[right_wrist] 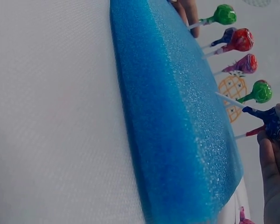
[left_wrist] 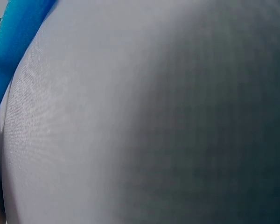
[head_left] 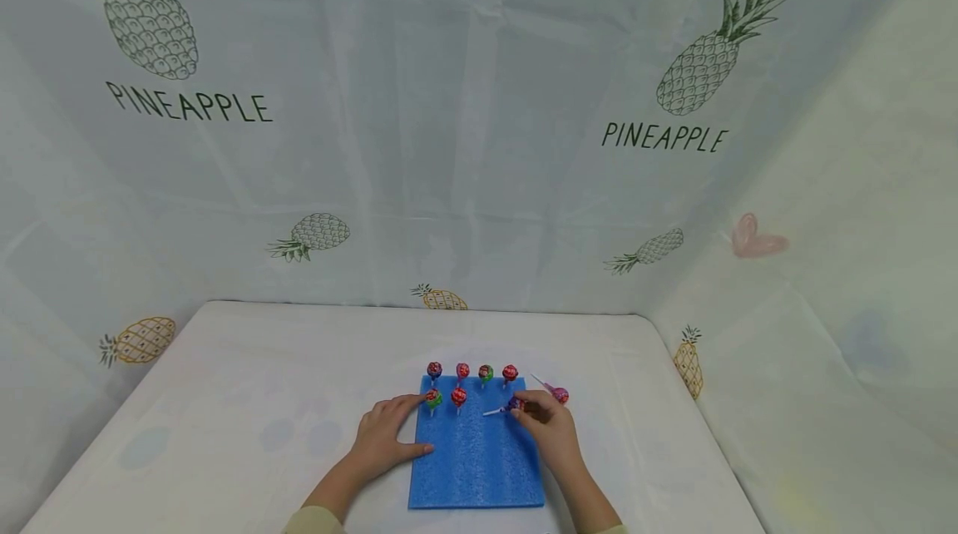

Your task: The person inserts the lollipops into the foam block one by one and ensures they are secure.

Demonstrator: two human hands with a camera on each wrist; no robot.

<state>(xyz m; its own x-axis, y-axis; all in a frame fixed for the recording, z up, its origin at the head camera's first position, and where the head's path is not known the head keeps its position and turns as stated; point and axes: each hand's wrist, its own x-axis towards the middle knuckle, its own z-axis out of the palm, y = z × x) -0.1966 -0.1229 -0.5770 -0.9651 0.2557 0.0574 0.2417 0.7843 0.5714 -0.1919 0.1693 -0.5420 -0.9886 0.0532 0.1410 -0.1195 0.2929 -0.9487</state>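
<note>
Between thumb and fingers my right hand (head_left: 550, 427) pinches a blue-wrapped lollipop (right_wrist: 273, 124) by its candy, its white stick pointing left over the blue foam board (head_left: 475, 467). My left hand (head_left: 383, 440) rests at the board's left edge, thumb on the foam and fingertips near a green lollipop (head_left: 433, 398). Several lollipops stand upright in the board: a row along its far edge, including a red one (head_left: 510, 373), and a shorter row in front with another red one (head_left: 459, 397). The left wrist view catches only some fingers and a strip of foam.
A pink-wrapped lollipop (head_left: 558, 393) lies on the white table (head_left: 247, 417) just right of the board, beside my right hand. Behind the table hangs a pale curtain (head_left: 449, 143) printed with pineapples.
</note>
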